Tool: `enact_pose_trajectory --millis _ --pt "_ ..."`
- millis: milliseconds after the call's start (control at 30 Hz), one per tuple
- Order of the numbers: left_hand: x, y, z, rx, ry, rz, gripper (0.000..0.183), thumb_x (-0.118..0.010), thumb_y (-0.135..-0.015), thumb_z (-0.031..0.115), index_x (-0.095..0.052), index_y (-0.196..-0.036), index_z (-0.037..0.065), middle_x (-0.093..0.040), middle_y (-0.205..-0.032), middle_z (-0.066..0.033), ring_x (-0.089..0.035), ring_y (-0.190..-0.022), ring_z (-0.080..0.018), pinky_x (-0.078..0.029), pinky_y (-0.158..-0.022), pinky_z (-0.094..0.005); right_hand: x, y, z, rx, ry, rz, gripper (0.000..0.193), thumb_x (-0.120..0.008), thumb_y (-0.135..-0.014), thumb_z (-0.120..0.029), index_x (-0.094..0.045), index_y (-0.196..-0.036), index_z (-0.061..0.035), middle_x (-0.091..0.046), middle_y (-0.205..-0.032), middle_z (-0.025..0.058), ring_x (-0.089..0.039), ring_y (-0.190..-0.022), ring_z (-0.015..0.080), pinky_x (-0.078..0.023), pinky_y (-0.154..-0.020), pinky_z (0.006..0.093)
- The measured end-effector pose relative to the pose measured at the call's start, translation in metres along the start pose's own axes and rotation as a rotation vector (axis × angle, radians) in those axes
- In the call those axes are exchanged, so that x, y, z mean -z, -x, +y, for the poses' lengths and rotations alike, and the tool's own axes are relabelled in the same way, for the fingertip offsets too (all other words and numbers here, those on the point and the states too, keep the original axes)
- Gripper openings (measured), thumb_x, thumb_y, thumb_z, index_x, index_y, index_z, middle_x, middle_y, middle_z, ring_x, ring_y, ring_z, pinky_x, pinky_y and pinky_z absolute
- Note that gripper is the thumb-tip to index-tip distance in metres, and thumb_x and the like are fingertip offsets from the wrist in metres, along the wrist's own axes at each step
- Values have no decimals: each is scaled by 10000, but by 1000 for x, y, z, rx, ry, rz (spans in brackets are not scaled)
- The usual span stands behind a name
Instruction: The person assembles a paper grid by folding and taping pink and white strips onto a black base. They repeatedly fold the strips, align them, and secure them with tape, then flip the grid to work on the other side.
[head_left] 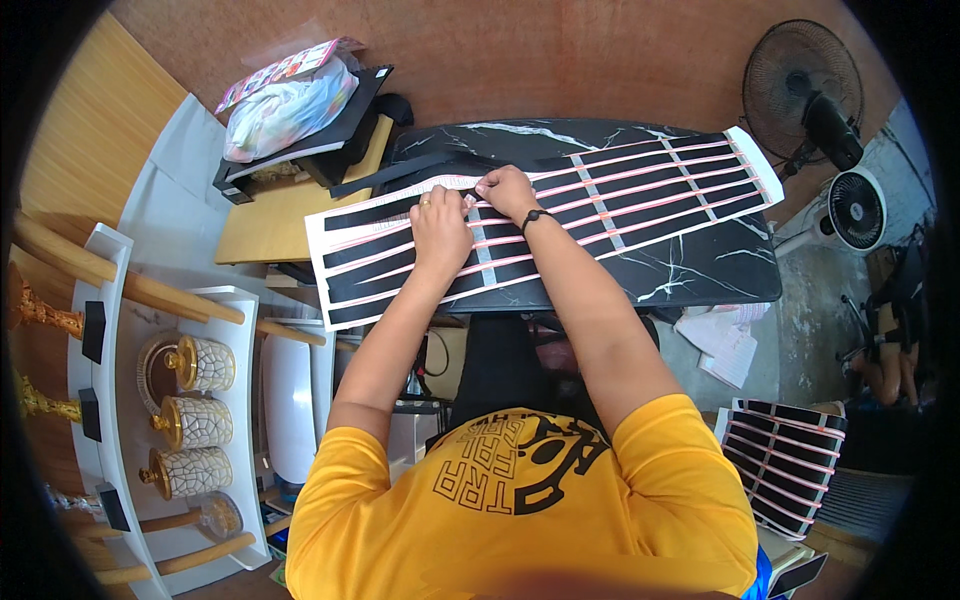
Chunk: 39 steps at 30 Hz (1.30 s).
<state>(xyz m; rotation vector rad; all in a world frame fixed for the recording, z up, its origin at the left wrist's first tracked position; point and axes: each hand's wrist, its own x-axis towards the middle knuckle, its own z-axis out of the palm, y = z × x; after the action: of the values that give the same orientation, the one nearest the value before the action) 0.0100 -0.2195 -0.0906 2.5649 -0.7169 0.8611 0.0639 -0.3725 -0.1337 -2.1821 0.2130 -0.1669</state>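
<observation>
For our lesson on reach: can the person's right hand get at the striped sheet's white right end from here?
Probably yes: nothing visible stands between the right hand and that white end, along the striped sheet.

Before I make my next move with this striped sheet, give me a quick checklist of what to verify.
1. Both hands at the sheet: ok. The left hand and right hand are close together over the striped sheet.
2. Fingertip grip: cannot tell; the fingertips show too small.
3. Sheet on the table: ok for its middle, which lies across the top.
4. Sheet's left end supported: cannot tell; the sheet hides what is beneath.
5. Second striped sheet off the table: ok. It is lower down, on your right side.
6. White fan switched off: cannot tell from one picture.
</observation>
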Motion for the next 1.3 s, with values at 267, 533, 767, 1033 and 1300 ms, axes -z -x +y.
enact_pose_trajectory --millis 267,533,767,1033,1300 --pt "31 29 13 51 1 -16 63 -670 -826 107 -624 -844 68 -596 -880 -103 -595 -906 -315 -426 -755 -452 8 -1 8 -1 -223 27 145 -735 -845 -265 -778 -967 -201 -661 -1151 96 -616 -1096 294 -460 -920 474" --pt "15 12 17 292 205 -66 103 -603 -915 82 -571 -962 -4 -567 -1026 -212 -613 -893 -433 -490 -795 -508 18 37 26 450 3 -106 274 -746 -810 -129 -722 -1081 -166 -567 -1349 149 -491 -1301 335 -317 -1133 508" --pt "-24 17 30 299 301 -46 123 -568 -933 77 -555 -1006 -20 -497 -1275 -298 -603 -986 -485 -482 -866 -532 11 39 21 184 280 13 377 -732 -836 -231 -668 -1207 -198 -506 -1434 79 -386 -1401 273 -111 -1110 740" --pt "-43 14 7 197 447 114 51 -554 -897 -27 -522 -936 -20 -536 -1056 -216 -547 -991 -415 -443 -874 -478 -2 39 15 64 206 131 372 -754 -817 -228 -681 -1178 -283 -481 -1452 123 -360 -1416 312 -87 -1076 782" --pt "-19 12 -10 122 318 130 67 -590 -879 7 -555 -934 24 -564 -1123 -179 -553 -1090 -379 -409 -959 -544 -1 39 22 123 -3 142 142 -747 -829 -235 -776 -963 -272 -501 -1435 119 -381 -1397 305 -21 -1062 774"
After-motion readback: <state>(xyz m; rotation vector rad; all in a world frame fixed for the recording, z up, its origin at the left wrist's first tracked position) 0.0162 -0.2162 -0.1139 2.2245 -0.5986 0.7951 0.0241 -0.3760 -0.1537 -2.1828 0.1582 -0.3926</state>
